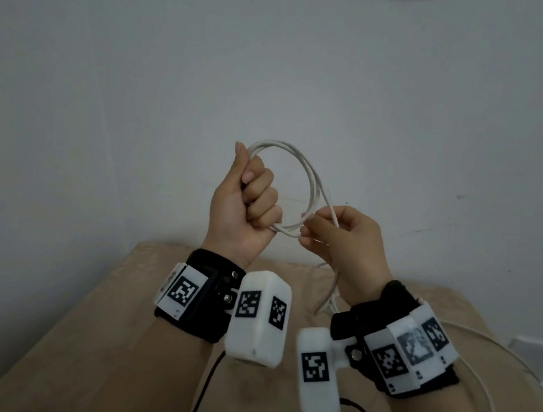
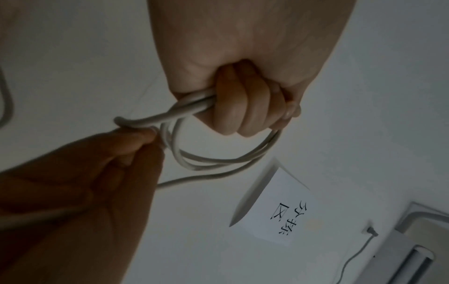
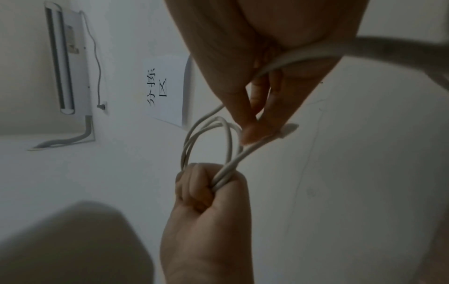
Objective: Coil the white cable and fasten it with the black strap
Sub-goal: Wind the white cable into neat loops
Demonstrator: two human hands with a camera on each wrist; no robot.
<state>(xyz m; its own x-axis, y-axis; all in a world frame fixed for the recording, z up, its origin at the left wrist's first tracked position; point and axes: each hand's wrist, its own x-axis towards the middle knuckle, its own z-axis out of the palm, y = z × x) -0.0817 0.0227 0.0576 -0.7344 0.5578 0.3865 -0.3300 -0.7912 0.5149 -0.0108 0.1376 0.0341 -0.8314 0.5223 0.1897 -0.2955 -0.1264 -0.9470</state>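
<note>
The white cable (image 1: 305,172) is wound into a few loops and held up in the air above the table. My left hand (image 1: 256,195) grips one side of the coil (image 2: 218,161) in a closed fist, thumb up. To its right, my right hand (image 1: 306,229) pinches the cable with its fingertips (image 3: 252,132) where the loose strand crosses the loops. A white plug end (image 3: 289,128) sticks out just past those fingertips. The rest of the cable (image 1: 329,293) hangs from the right hand to the table and trails off right. I cannot make out a black strap in any view.
A beige table (image 1: 103,322) lies below my wrists, against a white wall (image 1: 141,85). Thin black cords (image 1: 203,397) run down from the wrist cameras. On the wall hang a paper sign (image 2: 286,211) and a white unit (image 3: 63,63) with its own lead.
</note>
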